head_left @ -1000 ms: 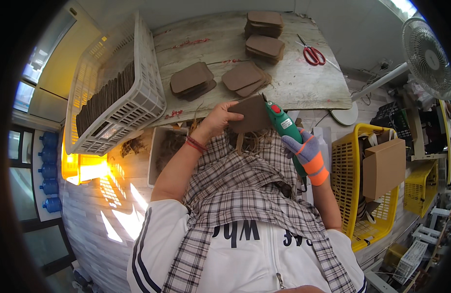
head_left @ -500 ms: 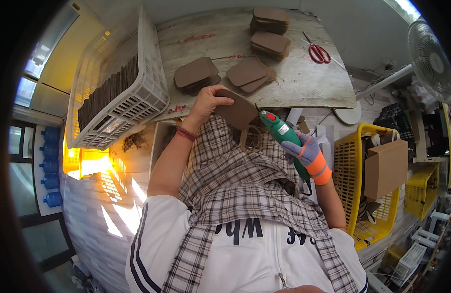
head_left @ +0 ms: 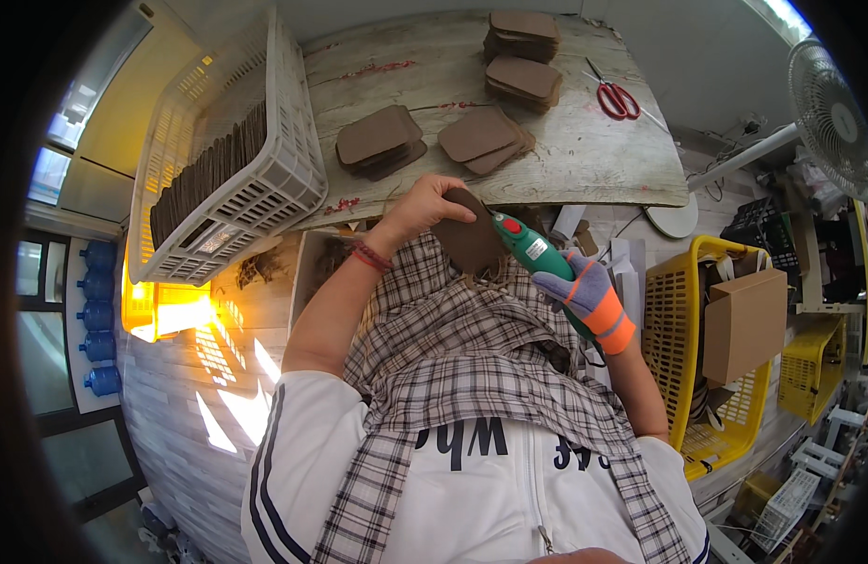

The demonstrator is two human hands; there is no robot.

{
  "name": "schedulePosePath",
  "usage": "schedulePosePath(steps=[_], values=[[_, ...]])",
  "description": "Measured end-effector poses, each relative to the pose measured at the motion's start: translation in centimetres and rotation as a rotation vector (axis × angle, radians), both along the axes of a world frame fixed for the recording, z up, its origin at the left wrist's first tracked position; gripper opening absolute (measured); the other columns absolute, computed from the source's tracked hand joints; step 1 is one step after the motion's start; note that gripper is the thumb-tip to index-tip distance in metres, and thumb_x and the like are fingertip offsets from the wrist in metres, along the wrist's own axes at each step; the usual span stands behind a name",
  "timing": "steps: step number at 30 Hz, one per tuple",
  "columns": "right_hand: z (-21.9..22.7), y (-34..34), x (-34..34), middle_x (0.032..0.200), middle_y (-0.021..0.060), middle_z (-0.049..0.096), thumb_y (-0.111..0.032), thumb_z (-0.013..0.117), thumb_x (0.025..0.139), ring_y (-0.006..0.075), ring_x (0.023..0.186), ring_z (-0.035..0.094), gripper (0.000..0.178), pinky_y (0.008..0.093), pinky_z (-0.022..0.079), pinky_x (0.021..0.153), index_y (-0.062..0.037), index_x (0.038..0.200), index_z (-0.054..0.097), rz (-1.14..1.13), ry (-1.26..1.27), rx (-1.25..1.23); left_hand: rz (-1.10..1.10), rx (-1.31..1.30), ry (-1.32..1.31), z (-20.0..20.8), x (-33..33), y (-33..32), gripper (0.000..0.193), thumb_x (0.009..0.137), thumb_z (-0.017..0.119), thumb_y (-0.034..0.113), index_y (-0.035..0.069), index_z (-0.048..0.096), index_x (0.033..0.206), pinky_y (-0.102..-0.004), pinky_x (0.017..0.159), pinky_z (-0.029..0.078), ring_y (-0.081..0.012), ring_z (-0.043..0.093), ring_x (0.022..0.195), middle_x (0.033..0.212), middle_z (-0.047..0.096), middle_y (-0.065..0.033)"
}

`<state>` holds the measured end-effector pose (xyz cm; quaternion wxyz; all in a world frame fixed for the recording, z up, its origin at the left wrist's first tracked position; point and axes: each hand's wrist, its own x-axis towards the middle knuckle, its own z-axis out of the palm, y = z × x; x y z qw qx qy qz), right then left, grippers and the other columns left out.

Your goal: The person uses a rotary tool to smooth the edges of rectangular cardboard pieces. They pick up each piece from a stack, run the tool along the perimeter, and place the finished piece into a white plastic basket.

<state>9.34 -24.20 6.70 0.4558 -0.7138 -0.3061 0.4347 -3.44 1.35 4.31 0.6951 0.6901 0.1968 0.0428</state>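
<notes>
- Brown and flat, a round-cornered panel [head_left: 472,240] is pinched near its top between the thumb and fingers of the left hand [head_left: 430,205], over the lap at the table's [head_left: 594,162] near edge.
- The gloved right hand [head_left: 589,299] is wrapped round a green power tool [head_left: 559,267], its tip at the panel's right edge; whether they touch, I can't tell.
- Compared with half a second ago, the panel has swung to hang steeper; to my eye, that offers the tool another stretch of edge.
- A pale label [head_left: 536,249] on the tool has print too small to read; big dark lettering crosses the white top [head_left: 476,489].
- Beyond, on the table: four brown stacks [head_left: 378,132], red-handled scissors [head_left: 618,101].
- Left, a white crate [head_left: 296,162] of brown pieces [head_left: 208,179]; right, a yellow basket [head_left: 667,348] holding a carton [head_left: 746,324].
</notes>
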Motion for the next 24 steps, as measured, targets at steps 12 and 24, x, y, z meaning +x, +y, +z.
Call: schedulePosePath(steps=[12, 24], values=[[0.0, 2.4, -0.6, 0.071, 0.0029, 0.06, -0.021, 0.071, 0.081, 0.0068, 0.054, 0.055, 0.034, 0.02, 0.044, 0.048, 0.0015, 0.101, 0.056, -0.054, 0.155, 0.125, 0.049, 0.057, -0.106, 0.2, -0.7, 2.2, 0.032, 0.076, 0.066, -0.003, 0.004, 0.06, 0.107, -0.0237, 0.074, 0.048, -0.0099, 0.059, 0.085, 0.097, 0.063, -0.0034], [-4.0, -0.7, 1.1, 0.072, 0.0053, 0.062, -0.024, 0.07, 0.082, 0.0094, 0.056, 0.058, 0.032, 0.0223, 0.046, 0.048, 0.0006, 0.098, 0.056, -0.219, 0.166, 0.1, 0.678, 1.583, 0.051, -1.0, 0.2, 9.6, 0.047, 0.084, 0.062, 0.014, 0.001, 0.047, 0.126, -0.0474, 0.108, 0.024, -0.0333, 0.025, 0.131, 0.136, 0.036, -0.0167]])
